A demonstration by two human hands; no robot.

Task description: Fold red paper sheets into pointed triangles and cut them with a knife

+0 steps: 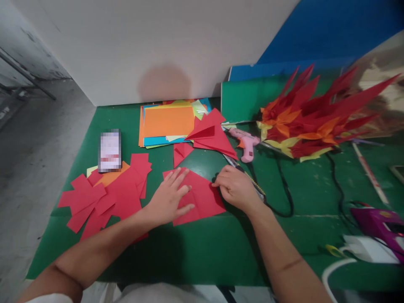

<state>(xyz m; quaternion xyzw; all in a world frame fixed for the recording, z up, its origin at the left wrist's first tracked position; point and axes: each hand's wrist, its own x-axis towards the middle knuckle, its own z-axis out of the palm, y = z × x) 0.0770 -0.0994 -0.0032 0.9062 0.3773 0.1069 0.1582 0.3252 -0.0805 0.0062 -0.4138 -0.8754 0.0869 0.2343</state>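
Observation:
A sheet of red paper [203,202] with a crease lies on the green table in front of me. My left hand [172,194] rests flat on its left part, fingers spread. At its right edge my right hand [235,185] has curled fingers, with the fingertips pinched on the paper's edge. Beyond the sheet are a small folded red piece [182,154] and a pile of folded red paper pieces [211,134]. A box cutter [260,191] lies partly hidden behind my right hand.
Loose red strips [116,195] lie at left, beneath a phone [110,150]. Coloured sheets [168,122] are stacked at the back. To the right are a pink glue gun [248,143] with a black cord, a red-orange paper flame bundle [309,113], a purple box [378,225] and a white adapter [368,249].

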